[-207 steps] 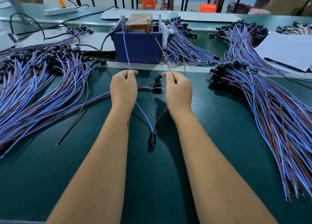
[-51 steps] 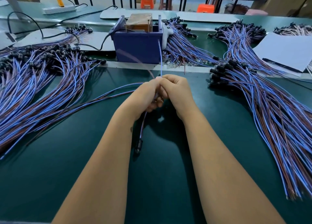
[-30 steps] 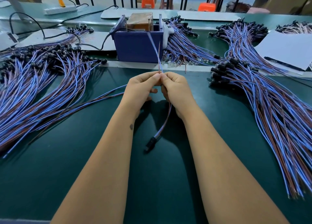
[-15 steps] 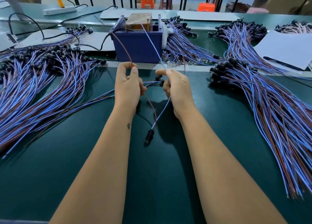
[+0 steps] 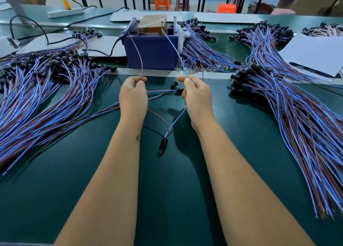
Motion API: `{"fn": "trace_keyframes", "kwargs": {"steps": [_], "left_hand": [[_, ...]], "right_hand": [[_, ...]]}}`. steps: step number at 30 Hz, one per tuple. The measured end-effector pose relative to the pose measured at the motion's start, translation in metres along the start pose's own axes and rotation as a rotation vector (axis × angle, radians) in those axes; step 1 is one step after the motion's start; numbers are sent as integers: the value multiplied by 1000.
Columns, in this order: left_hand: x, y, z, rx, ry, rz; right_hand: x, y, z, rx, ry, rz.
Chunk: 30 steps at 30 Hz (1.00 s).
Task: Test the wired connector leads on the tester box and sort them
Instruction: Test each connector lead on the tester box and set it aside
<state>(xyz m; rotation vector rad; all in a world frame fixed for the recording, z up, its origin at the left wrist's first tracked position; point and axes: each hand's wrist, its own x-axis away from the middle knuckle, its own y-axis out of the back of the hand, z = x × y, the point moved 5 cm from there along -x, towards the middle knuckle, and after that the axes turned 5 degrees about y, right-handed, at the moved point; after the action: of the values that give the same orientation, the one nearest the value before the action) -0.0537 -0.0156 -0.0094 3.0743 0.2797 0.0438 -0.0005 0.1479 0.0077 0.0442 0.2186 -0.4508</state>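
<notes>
I am holding one lead spread between both hands over the green bench. My left hand is pinching the brown wire between thumb and forefinger, the fingers clamped together on it; my right hand is pinching the blue wire the same way. Both wires are rising from my fingertips toward the top of the blue tester box, just behind the bench edge; whether the bare tips are touching its contacts I cannot tell. Below my hands the two wires are drooping and meeting in a V at the black connector, which is hanging close to the bench between my forearms, its long axis running roughly toward me, its nose pointing down and slightly left.

The lead looks very light and limp, and the thin insulation seems likely to slip, so I judge a close pinch near the free ends is what steers the tips; gripping lower would leave them flopping. Untested or sorted bundles are lying in the left pile and the right pile; I cannot say which is which.
</notes>
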Motion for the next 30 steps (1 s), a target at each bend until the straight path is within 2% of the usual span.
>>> {"fn": "trace_keyframes", "kwargs": {"steps": [18, 22, 26, 30], "left_hand": [[4, -4, -2, 32, -19, 53], [9, -3, -4, -1, -12, 47], [17, -10, -11, 9, -70, 90], [23, -23, -13, 48, -17, 244]], "right_hand": [[-1, 0, -6, 27, -25, 19], [-2, -1, -2, -24, 24, -2], [2, -13, 0, 54, 91, 108], [6, -26, -3, 236, 141, 268]]}}
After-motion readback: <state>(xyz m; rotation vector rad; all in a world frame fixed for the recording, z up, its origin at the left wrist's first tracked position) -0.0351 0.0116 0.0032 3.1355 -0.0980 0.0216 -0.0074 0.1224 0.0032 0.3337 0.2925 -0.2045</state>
